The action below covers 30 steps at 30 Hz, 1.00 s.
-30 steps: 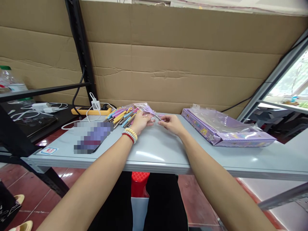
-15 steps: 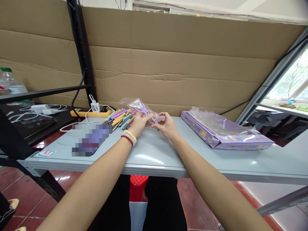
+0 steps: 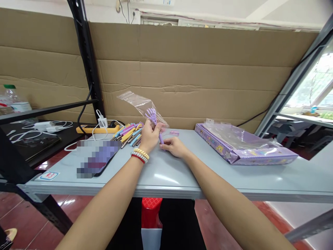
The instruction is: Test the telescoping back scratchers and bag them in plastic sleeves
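Observation:
My left hand (image 3: 151,135) is closed around a purple back scratcher (image 3: 151,115) whose hand-shaped head sticks up above the fingers. A clear plastic bag (image 3: 135,101) hangs up and to the left from behind the same hand; whether the fingers grip it too is hard to see. At the lower end of the purple handle, my right hand (image 3: 174,146) pinches the tip between thumb and fingers. Left of my hands lies a pile of back scratchers (image 3: 127,131) in yellow, blue, pink and purple. A small pink label (image 3: 174,133) rests on the table behind my right hand.
A purple printed box (image 3: 234,149) with clear plastic on it stands at the right of the grey table (image 3: 182,177). To the left are a phone (image 3: 100,158) with blurred screen, a yellow power strip (image 3: 101,129) and white cables. Cardboard (image 3: 187,76) walls the back.
The back scratcher's head and the bag have risen and now stand clear above my left hand. My right hand has shifted down to the handle's end. The pink label has come into view.

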Each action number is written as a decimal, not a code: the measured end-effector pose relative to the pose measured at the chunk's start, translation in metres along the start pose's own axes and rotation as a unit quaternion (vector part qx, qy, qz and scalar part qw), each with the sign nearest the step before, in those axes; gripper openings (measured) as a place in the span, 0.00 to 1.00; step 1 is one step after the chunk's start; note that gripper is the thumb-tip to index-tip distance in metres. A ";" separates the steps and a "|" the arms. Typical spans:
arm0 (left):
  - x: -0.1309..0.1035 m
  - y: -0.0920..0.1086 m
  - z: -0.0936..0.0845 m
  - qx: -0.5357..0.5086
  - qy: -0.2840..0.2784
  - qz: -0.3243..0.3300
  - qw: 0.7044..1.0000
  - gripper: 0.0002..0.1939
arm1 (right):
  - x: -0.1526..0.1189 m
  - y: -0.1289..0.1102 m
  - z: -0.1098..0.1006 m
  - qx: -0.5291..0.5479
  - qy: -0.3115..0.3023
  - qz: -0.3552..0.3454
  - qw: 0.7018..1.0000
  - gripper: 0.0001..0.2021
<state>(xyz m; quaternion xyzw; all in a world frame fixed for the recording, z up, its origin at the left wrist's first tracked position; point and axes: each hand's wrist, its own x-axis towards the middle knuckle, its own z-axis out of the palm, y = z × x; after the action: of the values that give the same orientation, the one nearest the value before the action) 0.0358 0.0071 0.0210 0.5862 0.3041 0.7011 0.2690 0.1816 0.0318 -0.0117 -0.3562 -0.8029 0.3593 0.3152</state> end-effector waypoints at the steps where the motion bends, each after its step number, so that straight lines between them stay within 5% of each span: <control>1: 0.000 -0.001 0.000 0.014 -0.005 0.001 1.000 0.12 | 0.001 0.001 0.001 0.013 0.002 0.006 1.000 0.16; 8: -0.003 0.002 -0.001 0.123 -0.101 -0.035 0.987 0.07 | 0.001 0.000 0.008 0.087 0.030 0.018 0.996 0.18; 13: -0.004 0.003 -0.003 0.200 -0.153 -0.065 0.966 0.08 | -0.001 -0.001 -0.010 -0.020 0.100 0.064 0.993 0.21; 16: -0.005 -0.002 -0.006 0.178 -0.199 -0.068 0.961 0.09 | -0.004 -0.003 -0.023 0.051 0.142 0.022 0.988 0.27; 19: -0.008 -0.007 -0.008 0.212 -0.294 -0.099 0.927 0.08 | -0.007 -0.007 -0.027 0.142 0.163 -0.035 0.976 0.28; 23: -0.012 -0.012 -0.010 0.271 -0.368 -0.097 0.884 0.06 | -0.007 -0.013 -0.023 0.124 0.194 -0.051 0.972 0.26; 30: -0.014 -0.023 -0.001 0.076 -0.345 -0.117 0.928 0.13 | -0.006 -0.014 -0.020 0.151 0.200 -0.095 0.963 0.26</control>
<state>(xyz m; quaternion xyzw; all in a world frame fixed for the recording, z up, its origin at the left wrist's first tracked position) 0.0372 0.0124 -0.0052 0.7707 0.3110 0.3946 0.3919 0.1954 0.0276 0.0086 -0.2911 -0.6901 0.3661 0.5523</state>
